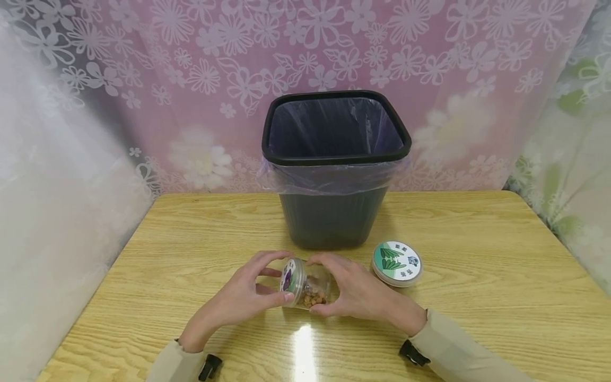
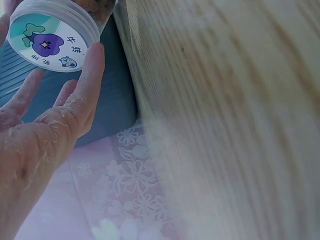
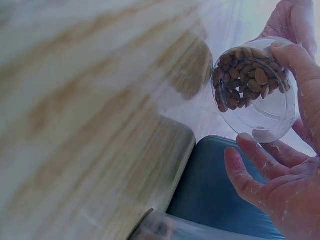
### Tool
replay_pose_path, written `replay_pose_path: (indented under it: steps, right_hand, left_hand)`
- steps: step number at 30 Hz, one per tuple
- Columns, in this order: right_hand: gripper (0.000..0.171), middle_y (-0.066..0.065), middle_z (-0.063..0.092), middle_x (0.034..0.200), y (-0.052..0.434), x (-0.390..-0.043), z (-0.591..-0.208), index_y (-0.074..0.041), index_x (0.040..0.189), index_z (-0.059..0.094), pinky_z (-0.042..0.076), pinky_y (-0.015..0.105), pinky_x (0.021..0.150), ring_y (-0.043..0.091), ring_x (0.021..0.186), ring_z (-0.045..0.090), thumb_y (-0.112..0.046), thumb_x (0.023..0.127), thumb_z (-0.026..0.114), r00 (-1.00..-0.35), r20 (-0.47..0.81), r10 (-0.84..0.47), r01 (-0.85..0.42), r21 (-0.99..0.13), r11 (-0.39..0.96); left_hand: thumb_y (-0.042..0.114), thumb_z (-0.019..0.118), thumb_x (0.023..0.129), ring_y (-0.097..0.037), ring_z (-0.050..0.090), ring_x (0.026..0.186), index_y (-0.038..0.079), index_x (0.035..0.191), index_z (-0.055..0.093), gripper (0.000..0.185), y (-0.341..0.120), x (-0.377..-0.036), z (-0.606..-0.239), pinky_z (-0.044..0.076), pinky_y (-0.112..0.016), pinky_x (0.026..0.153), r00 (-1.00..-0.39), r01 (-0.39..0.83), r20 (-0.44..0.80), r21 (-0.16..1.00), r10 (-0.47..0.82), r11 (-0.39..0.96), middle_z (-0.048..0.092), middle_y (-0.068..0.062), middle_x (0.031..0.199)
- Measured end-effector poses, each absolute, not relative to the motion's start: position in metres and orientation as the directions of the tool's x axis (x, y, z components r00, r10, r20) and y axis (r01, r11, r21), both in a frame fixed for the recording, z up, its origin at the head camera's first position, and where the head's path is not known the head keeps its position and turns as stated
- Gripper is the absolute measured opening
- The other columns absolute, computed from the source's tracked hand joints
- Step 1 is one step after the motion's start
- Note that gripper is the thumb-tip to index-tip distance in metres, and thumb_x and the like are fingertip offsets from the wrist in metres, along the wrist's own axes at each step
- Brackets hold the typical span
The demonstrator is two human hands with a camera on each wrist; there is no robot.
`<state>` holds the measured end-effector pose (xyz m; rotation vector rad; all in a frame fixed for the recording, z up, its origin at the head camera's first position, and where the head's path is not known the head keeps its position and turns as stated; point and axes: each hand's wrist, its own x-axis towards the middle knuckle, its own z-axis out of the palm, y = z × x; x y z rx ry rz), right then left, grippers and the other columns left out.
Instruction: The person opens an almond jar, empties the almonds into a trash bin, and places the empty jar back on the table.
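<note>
jar [image 1: 308, 285] partly behind hands [image 1: 242, 295] [image 1: 358, 291]

Jar [image 1: 307, 298]: the round white-and-green label [image 2: 56, 56] on its lid [image 2: 92, 31] shows a purple vegetable with green leaves and a yellow star, a small blue figure, and two separate pairs of dark Chinese characters, too blurred to be read with certainty. Second lid [image 1: 409, 281], to the right of the jar: a round label [image 1: 402, 257], also white and green, shows green pods, a small blue figure, and two pairs of dark characters near opposite edges, likewise too small to read.
</note>
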<state>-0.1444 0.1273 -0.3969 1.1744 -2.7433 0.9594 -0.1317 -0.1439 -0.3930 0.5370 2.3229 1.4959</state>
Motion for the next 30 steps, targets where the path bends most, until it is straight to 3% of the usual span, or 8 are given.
replay_pose_path:
  steps: [5,8,12,18,30]
  right_hand:
    - [0.078,-0.001,0.062,0.138,0.1270,-0.1445,-0.3962,-0.018,0.140,0.050,0.055,0.040,0.103,0.015,0.125,0.062,-0.041,0.077,0.089,-0.721,0.231,-0.654,-0.656,-0.533,0.535]
    - [0.078,0.000,0.062,0.138,0.1269,-0.1449,-0.3959,-0.017,0.140,0.050,0.055,0.040,0.103,0.016,0.126,0.062,-0.041,0.077,0.089,-0.720,0.228,-0.655,-0.656,-0.530,0.537]
    - [0.079,0.000,0.062,0.138,0.1268,-0.1448,-0.3956,-0.017,0.140,0.050,0.055,0.040,0.103,0.017,0.126,0.062,-0.042,0.077,0.089,-0.721,0.223,-0.656,-0.656,-0.524,0.544]
    - [0.079,0.000,0.062,0.137,0.1265,-0.1447,-0.3956,-0.017,0.140,0.050,0.055,0.039,0.103,0.016,0.126,0.062,-0.041,0.076,0.089,-0.717,0.230,-0.658,-0.662,-0.521,0.539]
    - [0.079,-0.001,0.061,0.139,0.1270,-0.1447,-0.3957,-0.018,0.141,0.049,0.055,0.040,0.103,0.016,0.127,0.061,-0.041,0.077,0.089,-0.730,0.215,-0.649,-0.641,-0.544,0.542]
  left_hand:
    - [0.029,0.086,0.084,-0.032,0.050,0.138,0.042,0.147,0.047,0.076,-0.1464,-0.1333,-0.3931,0.056,-0.037,0.103,-0.872,0.195,0.000,0.917,0.489,0.347,0.039,0.004,0.156]
    - [0.024,0.089,0.080,-0.033,0.046,0.140,0.038,0.147,0.048,0.080,-0.1470,-0.1342,-0.3938,0.052,-0.044,0.109,-0.849,0.251,0.059,0.920,0.525,0.303,0.039,0.003,0.156]
    - [0.018,0.089,0.078,-0.032,0.041,0.144,0.030,0.149,0.049,0.083,-0.1473,-0.1347,-0.3952,0.049,-0.051,0.111,-0.804,0.321,0.122,0.913,0.581,0.253,0.035,0.000,0.159]
    - [0.013,0.087,0.079,-0.030,0.035,0.149,0.032,0.149,0.049,0.081,-0.1472,-0.1349,-0.3966,0.045,-0.059,0.112,-0.768,0.362,0.133,0.897,0.626,0.254,0.033,0.004,0.160]
    - [0.006,0.084,0.080,-0.027,0.040,0.145,0.032,0.146,0.052,0.078,-0.1458,-0.1358,-0.3975,0.047,-0.054,0.112,-0.775,0.346,0.123,0.903,0.620,0.254,0.039,0.000,0.156]
